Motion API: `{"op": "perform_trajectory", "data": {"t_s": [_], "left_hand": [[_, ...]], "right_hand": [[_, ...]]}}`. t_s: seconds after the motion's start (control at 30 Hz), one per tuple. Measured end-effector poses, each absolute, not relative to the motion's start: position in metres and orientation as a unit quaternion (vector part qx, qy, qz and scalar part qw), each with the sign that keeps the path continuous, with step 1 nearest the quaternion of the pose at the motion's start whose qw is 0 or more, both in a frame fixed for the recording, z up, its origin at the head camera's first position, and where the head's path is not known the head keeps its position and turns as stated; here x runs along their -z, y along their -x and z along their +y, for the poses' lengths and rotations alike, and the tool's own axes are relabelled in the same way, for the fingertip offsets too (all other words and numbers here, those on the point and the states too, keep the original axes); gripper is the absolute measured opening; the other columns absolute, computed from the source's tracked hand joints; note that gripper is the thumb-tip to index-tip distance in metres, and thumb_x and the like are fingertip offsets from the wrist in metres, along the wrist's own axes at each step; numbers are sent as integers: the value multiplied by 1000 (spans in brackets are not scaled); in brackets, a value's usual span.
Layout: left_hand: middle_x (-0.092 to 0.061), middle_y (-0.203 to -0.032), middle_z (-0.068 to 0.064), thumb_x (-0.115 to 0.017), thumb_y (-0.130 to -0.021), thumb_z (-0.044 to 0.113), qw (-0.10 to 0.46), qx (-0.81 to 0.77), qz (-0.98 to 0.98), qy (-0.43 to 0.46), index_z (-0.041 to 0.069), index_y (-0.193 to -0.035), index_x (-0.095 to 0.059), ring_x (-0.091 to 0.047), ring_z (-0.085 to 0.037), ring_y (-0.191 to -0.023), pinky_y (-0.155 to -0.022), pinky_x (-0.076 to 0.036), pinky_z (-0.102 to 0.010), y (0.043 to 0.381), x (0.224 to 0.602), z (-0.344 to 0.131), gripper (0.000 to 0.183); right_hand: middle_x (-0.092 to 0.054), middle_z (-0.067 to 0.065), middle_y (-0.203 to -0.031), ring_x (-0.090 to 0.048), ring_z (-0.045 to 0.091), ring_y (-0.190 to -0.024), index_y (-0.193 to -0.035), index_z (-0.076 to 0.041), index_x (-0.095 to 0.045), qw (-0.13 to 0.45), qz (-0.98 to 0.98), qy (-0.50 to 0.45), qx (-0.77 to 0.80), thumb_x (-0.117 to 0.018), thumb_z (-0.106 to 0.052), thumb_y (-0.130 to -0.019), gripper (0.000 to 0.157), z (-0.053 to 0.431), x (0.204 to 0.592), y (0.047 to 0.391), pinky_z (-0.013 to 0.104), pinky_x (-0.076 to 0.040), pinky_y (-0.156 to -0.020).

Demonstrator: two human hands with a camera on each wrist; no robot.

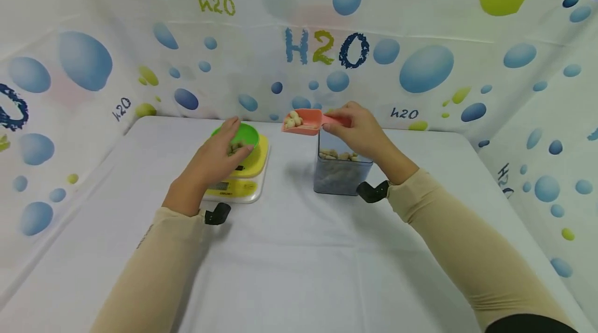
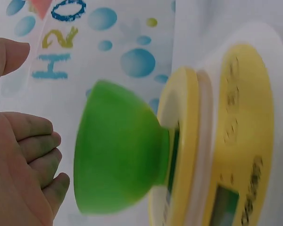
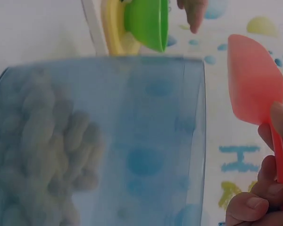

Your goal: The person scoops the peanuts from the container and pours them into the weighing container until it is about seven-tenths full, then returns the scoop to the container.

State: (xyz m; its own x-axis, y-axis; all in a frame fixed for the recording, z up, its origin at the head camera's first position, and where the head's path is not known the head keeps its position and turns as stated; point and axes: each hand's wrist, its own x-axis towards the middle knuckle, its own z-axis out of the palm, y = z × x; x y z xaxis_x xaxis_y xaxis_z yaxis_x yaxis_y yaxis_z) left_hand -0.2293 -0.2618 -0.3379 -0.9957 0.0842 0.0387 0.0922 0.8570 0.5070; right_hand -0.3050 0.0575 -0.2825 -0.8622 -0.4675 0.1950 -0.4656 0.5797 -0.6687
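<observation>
My right hand grips the handle of a pink scoop, held above and left of a clear bluish plastic container. Several pale nuts, apparently peanuts in their shells, lie in the scoop. More of them partly fill the container. On a yellow and white kitchen scale stands a green bowl with some nuts inside. My left hand is over the near left side of the bowl, holding nothing, its fingers extended. In the left wrist view a gap shows between hand and bowl.
A white cloth covers the table. Behind it hangs a curtain printed with blue and green drops and H2O lettering. The container stands to the right of the scale, with a stretch of cloth between them.
</observation>
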Motion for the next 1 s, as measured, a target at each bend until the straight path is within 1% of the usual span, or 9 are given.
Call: {"op": "perform_trajectory", "data": {"t_s": [0.2, 0.3, 0.5, 0.73, 0.87, 1.0], "left_hand": [[-2, -167, -4, -43, -99, 55, 3, 257, -966, 20, 13, -160, -6, -14, -38, -151, -118, -18, -61, 225, 343, -278, 83], [-1, -167, -6, -44, -99, 52, 0, 253, -967, 8, 12, -159, -5, -12, -39, -151, -119, -16, -61, 222, 345, -285, 83], [1, -167, -9, -41, -98, 57, -8, 255, -967, -16, 9, -159, -3, -6, -36, -152, -120, -13, -58, 219, 353, -300, 86], [1, -167, -11, -39, -97, 62, -16, 257, -966, -29, 8, -159, -3, -7, -38, -152, -119, -13, -60, 223, 360, -308, 89], [1, -166, -12, -37, -97, 63, -27, 255, -966, -35, 9, -159, -2, -7, -39, -151, -119, -13, -60, 224, 361, -308, 90], [1, -166, -13, -37, -97, 63, -26, 255, -966, -34, 8, -159, -3, -7, -40, -151, -119, -14, -61, 224, 361, -308, 89]], "right_hand": [[-56, 8, -104, -49, 23, -97, -128, -12, -68, 7, 886, 266, 380, -68, -33, -93, 41, 24, 282, 302, 33, -48, -74], [-56, 7, -104, -49, 22, -97, -128, -12, -68, 10, 886, 265, 382, -69, -33, -93, 41, 9, 284, 301, 32, -49, -74], [-56, 5, -106, -49, 20, -101, -128, -13, -67, 12, 883, 267, 386, -67, -34, -93, 40, -21, 289, 298, 32, -53, -76], [-54, 3, -103, -50, 19, -97, -127, -12, -67, 8, 883, 258, 392, -67, -33, -94, 39, -43, 298, 299, 29, -53, -75], [-54, 4, -106, -50, 18, -99, -128, -13, -67, 1, 892, 247, 379, -66, -34, -94, 40, -53, 302, 298, 28, -54, -78], [-53, 5, -107, -50, 19, -96, -129, -13, -67, -6, 901, 247, 356, -66, -34, -94, 40, -61, 304, 295, 27, -51, -77]]}}
